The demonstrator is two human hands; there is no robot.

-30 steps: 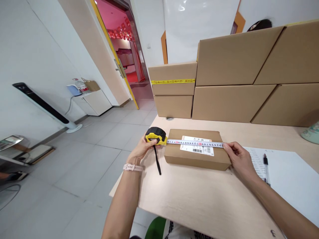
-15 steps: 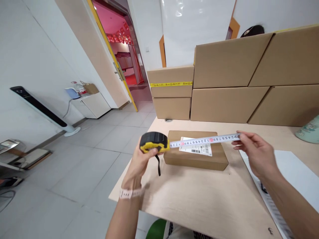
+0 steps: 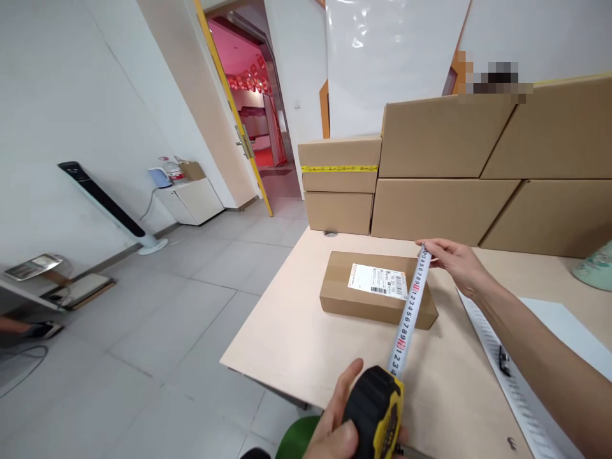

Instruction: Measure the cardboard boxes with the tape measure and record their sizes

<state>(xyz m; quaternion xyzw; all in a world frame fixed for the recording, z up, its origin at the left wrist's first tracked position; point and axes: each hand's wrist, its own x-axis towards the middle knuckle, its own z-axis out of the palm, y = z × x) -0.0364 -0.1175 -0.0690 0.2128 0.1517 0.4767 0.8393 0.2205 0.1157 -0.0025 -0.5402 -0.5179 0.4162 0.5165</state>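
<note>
My left hand [image 3: 337, 424] is wrapped round the black and yellow case of a tape measure [image 3: 375, 408], low in the view near the table's front edge. The white blade runs out from the case, up and away over the right part of a small cardboard box [image 3: 335, 299]. At the blade's far end, my right hand [image 3: 452, 258] pinches the tip close to the box's back right corner. A white shipping label [image 3: 377, 280] is stuck on the box's top. The blade crosses the label's right edge.
Large cardboard boxes [image 3: 444, 137] are stacked along the table's back, with part of a person's blurred head above them. On the right lie white papers [image 3: 564, 325] with a black pen [image 3: 503, 361]. A green patterned object [image 3: 595, 268] stands at the right edge.
The tape measure has swung from lying across the box's length to running front to back. My left hand came down toward me; my right moved left and slightly away.
</note>
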